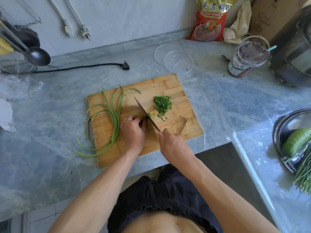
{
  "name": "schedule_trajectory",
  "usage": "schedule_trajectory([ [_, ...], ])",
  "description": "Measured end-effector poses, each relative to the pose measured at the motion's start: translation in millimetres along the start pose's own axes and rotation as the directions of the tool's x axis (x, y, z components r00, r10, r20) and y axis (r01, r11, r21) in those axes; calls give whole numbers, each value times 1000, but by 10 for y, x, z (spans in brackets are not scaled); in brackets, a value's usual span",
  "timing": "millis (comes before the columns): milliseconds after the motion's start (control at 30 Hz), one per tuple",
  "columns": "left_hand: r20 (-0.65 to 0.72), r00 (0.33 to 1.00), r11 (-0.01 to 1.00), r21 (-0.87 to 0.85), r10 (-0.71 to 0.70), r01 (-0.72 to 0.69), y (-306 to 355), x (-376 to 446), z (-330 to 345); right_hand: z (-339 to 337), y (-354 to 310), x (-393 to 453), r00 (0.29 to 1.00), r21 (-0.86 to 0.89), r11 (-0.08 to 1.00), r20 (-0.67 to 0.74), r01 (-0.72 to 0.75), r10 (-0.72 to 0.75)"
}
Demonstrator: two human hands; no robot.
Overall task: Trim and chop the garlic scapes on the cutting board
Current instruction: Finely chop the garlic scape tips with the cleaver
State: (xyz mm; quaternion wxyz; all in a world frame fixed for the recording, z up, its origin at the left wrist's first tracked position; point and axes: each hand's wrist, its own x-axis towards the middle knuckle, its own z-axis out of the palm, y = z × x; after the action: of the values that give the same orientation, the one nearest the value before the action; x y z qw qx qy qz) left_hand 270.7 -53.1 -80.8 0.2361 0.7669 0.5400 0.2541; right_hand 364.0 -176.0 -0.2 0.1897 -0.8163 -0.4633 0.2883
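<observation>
Partway through, roughly a third by the look of it. Whole garlic scapes (115, 117) lie along the left side of the cutting board (170, 85): a loose bundle of long, thin, curved green stalks, uncut, with tails hanging off the board's near-left corner onto the counter (50, 115). Those are left to do.

Left hand (133, 130), mid-board, has fingers curled down, apparently pinning the short stub being cut; the stub itself is mostly hidden under the knuckles. The knife (145, 113) sits edge-down just right of those fingers, with a few fresh pieces beside the blade. Right hand (170, 143) is wrapped around the knife's handle near the board's front edge.

Chopped pile (162, 103), right of centre toward the far edge: short, bright green, fairly even bits.
</observation>
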Motion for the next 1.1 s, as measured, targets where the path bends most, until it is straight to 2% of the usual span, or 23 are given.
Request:
schedule_trajectory([
  [300,-2,1000,1000,-4,-2,2,-12,-14,10,-15,51,-106,1000,-110,994,24,6,-3],
  [600,-23,1000,1000,0,-3,3,-1,-16,29,-129,-39,-30,997,-22,999,67,-25,26],
  [800,1,998,998,14,-60,60,17,-18,45,-90,-142,107,999,-76,997,51,-8,12],
  [1100,-7,999,999,2,-41,41,-7,-12,51,-87,-18,13,999,29,998,8,-51,50],
])
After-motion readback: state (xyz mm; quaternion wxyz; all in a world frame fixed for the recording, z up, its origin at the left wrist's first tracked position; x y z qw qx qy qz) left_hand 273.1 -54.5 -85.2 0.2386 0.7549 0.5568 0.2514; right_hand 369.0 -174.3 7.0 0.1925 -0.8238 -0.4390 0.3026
